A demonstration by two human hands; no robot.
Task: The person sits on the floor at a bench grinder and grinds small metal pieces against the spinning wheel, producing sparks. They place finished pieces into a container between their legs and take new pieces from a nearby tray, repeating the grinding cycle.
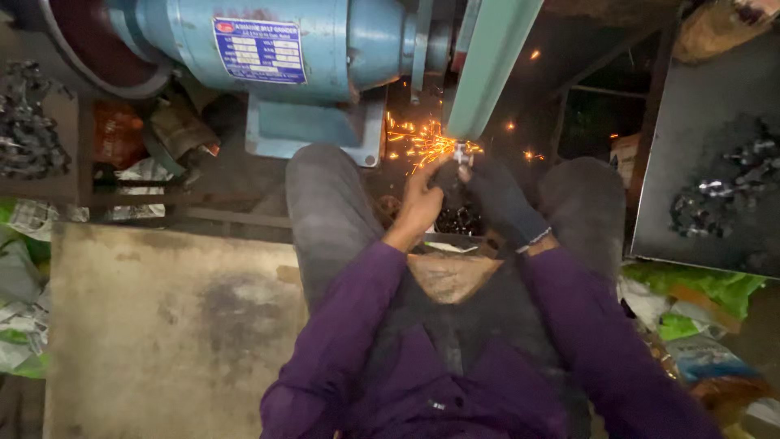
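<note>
My left hand (pixel 422 199) is bare and my right hand (pixel 500 199) wears a dark glove. Both pinch a small metal part (pixel 461 153) and press it against the lower end of a green grinding belt (pixel 487 69). Orange sparks (pixel 418 142) fly off to the left from the contact point. Behind the belt stands a blue grinder motor (pixel 268 57) with a blue plate on it. My purple sleeves and grey-trousered knees fill the lower middle of the view.
A dark tray (pixel 699 114) at the right holds a pile of shiny metal parts (pixel 723 191). Another heap of metal parts (pixel 28 130) lies at the far left. A dusty slab (pixel 162 325) sits at lower left. Crumpled paper and bags lie on both sides.
</note>
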